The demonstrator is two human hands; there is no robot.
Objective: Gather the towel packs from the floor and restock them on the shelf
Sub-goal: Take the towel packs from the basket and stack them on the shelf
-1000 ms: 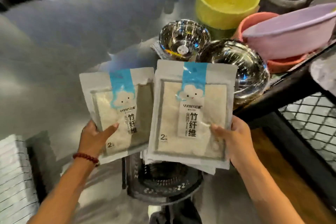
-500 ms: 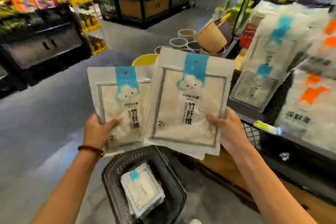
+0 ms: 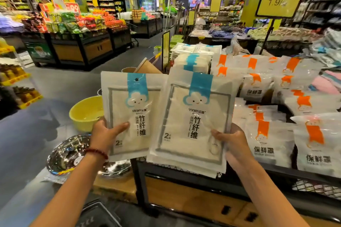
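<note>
- The left hand [image 3: 103, 134] held a single towel pack [image 3: 132, 114] upright, thumb across its front and fingers behind. The grip was closed on the lower left edge, probably so the label stayed readable.
- The right hand [image 3: 232, 143] pinched a small stack of towel packs [image 3: 193, 121] at the lower right corner, thumb on the front. Several edges showed under the front one, though I could not count them.
- Both loads hung in the air above the front rail of the shelf [image 3: 184, 199], faces toward the camera and side by side. That looked like a way to match them to the blue-labelled packs [image 3: 193, 62] already stacked there, beside the orange-labelled packs [image 3: 265, 142].
- Compared with half a second before, the packs had risen from over the black basket [image 3: 97, 215] to shelf level, and only a corner of the basket remained in view.
- The grips themselves looked unchanged.
- A yellow basin [image 3: 84, 114] and a steel bowl [image 3: 66, 155] sat to the left.
</note>
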